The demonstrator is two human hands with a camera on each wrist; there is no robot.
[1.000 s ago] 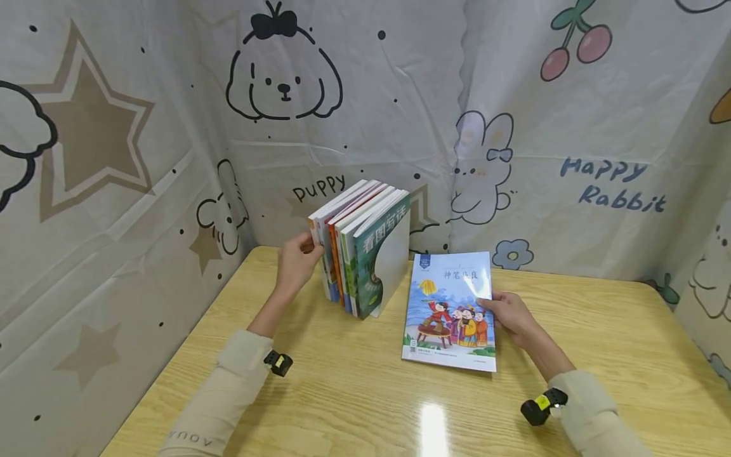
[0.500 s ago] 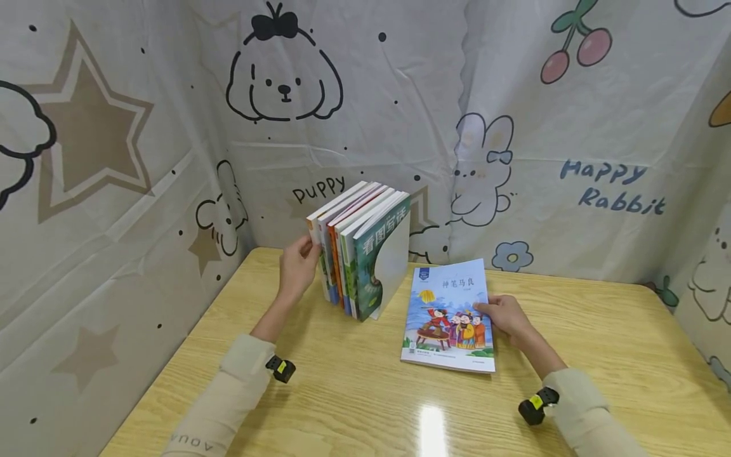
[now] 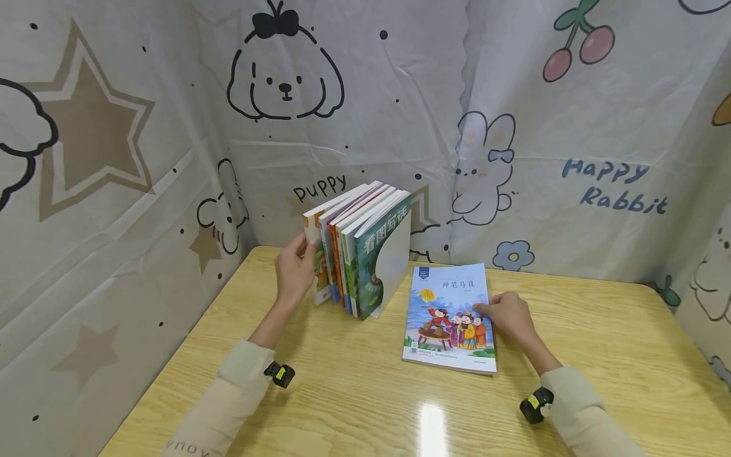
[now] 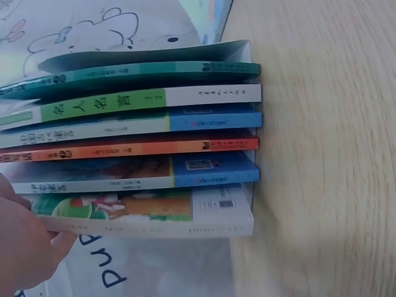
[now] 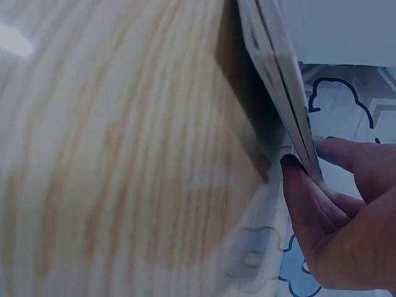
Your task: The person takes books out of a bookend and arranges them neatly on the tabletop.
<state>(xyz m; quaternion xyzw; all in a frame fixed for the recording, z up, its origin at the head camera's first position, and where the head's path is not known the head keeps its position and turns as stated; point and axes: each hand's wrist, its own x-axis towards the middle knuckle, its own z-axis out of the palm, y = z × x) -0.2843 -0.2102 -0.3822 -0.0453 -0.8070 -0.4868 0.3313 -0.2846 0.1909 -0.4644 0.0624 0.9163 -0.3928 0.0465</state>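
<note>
My left hand point(image 3: 294, 273) pinches the upper spine edge of the leftmost book point(image 4: 148, 229) in an upright row. That book has a pale spine and a picture cover, and it leans out from its neighbours at the top left. To its right stand several slim books with blue, red-orange point(image 4: 185, 147) and green spines, ending in a dark green book point(image 3: 368, 254) with large white characters. My right hand point(image 3: 508, 314) grips the right edge of a blue picture book point(image 3: 445, 298), thumb on the cover and fingers behind. Its front cover shows costumed figures. The right wrist view shows the book's page edges point(image 5: 272, 62), tilted over the table.
A white curved panel point(image 3: 394, 254) stands against the green book's right face. The wooden table point(image 3: 342, 393) meets printed cloth walls point(image 3: 354, 139) at the back and left, close behind the row. Each wrist carries a small black camera point(image 3: 280, 374).
My left hand has drawn the leftmost book outward to the left, widening the gap beside it and baring its cover. The blue book has tipped slightly lower in my right hand.
</note>
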